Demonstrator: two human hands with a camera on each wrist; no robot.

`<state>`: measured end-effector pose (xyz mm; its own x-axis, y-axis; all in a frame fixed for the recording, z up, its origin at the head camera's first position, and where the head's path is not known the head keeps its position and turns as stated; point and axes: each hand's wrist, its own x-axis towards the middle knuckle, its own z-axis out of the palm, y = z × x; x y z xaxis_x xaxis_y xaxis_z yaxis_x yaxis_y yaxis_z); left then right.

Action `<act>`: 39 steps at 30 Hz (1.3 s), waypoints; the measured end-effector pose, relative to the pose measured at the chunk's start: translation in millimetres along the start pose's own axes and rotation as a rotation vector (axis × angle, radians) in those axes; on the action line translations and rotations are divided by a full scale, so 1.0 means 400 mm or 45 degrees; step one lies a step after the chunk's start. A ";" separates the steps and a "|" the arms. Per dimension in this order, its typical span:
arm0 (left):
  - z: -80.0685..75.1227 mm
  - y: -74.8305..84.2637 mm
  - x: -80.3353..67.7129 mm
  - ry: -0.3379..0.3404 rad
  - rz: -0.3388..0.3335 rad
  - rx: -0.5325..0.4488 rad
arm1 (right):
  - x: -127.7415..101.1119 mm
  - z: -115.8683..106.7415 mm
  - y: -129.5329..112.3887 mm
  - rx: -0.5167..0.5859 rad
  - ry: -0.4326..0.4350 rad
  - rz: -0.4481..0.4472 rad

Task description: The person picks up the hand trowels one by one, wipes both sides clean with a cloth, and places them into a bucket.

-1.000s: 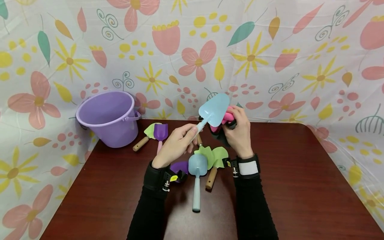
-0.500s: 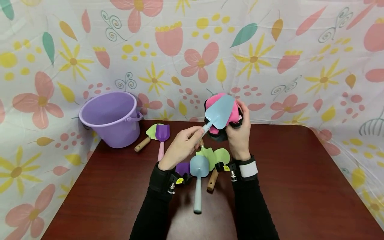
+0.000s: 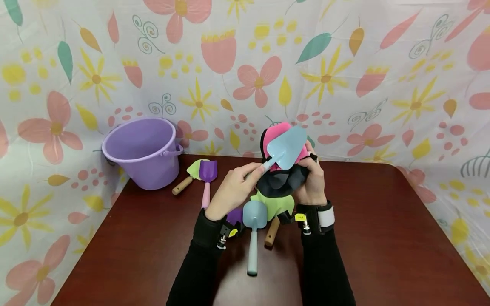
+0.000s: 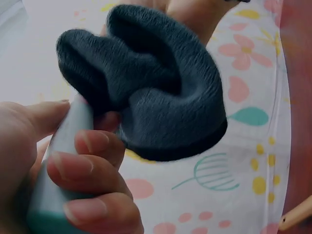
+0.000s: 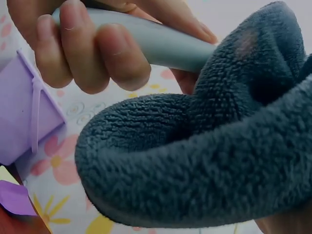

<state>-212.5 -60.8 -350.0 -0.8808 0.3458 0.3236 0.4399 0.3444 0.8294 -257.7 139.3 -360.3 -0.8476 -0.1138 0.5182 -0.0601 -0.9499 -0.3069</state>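
Observation:
My left hand (image 3: 235,187) grips the handle of a light blue toy trowel (image 3: 286,147), held up over the table with its blade raised. My right hand (image 3: 313,180) holds a bunched cloth, pink (image 3: 274,132) on one side and dark grey (image 3: 281,182) on the other, pressed behind and under the blade. In the left wrist view my fingers (image 4: 87,170) wrap the pale handle (image 4: 58,165) beside the grey cloth (image 4: 161,92). The right wrist view shows the same handle (image 5: 156,44) and the grey cloth (image 5: 204,161) close up.
A purple bucket (image 3: 141,151) stands at the table's back left. Beside it lie a purple scoop (image 3: 207,176) and a green trowel with wooden handle (image 3: 187,177). Under my hands lie a blue scoop (image 3: 253,231), green tools (image 3: 273,204) and a purple piece (image 3: 234,216). A floral sheet encloses the table.
The trowel and cloth have shifted a little to the right. The cloth now sits behind and under the blade, with its dark grey side turned down into view.

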 end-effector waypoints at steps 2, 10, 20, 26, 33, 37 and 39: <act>0.001 -0.002 -0.006 0.003 0.004 0.052 | -0.007 -0.003 -0.006 -0.046 0.023 -0.010; -0.002 -0.018 -0.006 0.019 -0.041 0.139 | -0.004 -0.008 -0.032 -0.240 0.051 -0.109; -0.018 -0.031 -0.006 0.012 -0.025 0.164 | -0.001 -0.001 -0.046 -0.247 0.095 -0.186; -0.030 -0.049 -0.005 0.040 -0.027 0.269 | 0.003 -0.004 -0.074 -0.127 0.102 -0.252; -0.042 -0.051 -0.009 0.109 -0.048 0.338 | 0.006 -0.015 -0.091 -0.212 0.151 -0.239; -0.052 -0.054 -0.012 0.150 -0.038 0.304 | 0.003 -0.020 -0.090 -0.258 0.188 -0.203; -0.057 -0.053 -0.013 0.168 -0.030 0.273 | 0.002 -0.022 -0.088 -0.321 0.196 -0.174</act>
<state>-221.1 -89.7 -358.8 -0.9004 0.2234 0.3733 0.4334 0.5335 0.7263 -260.9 175.3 -356.3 -0.8913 0.0731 0.4475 -0.2910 -0.8490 -0.4410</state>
